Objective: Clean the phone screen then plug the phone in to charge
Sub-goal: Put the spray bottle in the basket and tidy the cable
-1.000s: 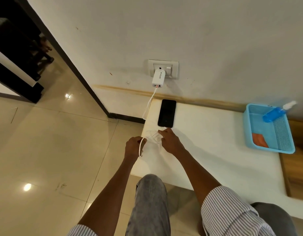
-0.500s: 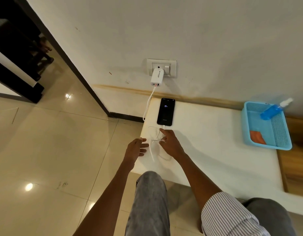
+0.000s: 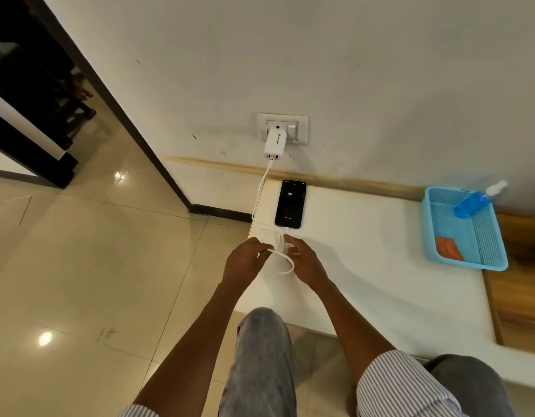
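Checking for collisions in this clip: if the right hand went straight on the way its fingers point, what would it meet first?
Probably the left hand: the right hand points left across the looped cable both hands hold. Depth is unclear; the phone lies off that line.

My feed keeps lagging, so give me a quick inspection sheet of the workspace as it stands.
Surface: white table, against the wall.
Job's things: phone flat, face up, screen lit; cable plugged into its near end.
Clutter: blue basket at the table's right end, holding a blue spray bottle and an orange cloth.
Grippers: left hand and right hand both hold the slack cable.
Cables: white cable runs from the charger in the wall socket, looped near the table edge.
Surroundings: tiled floor, dark doorway at left.
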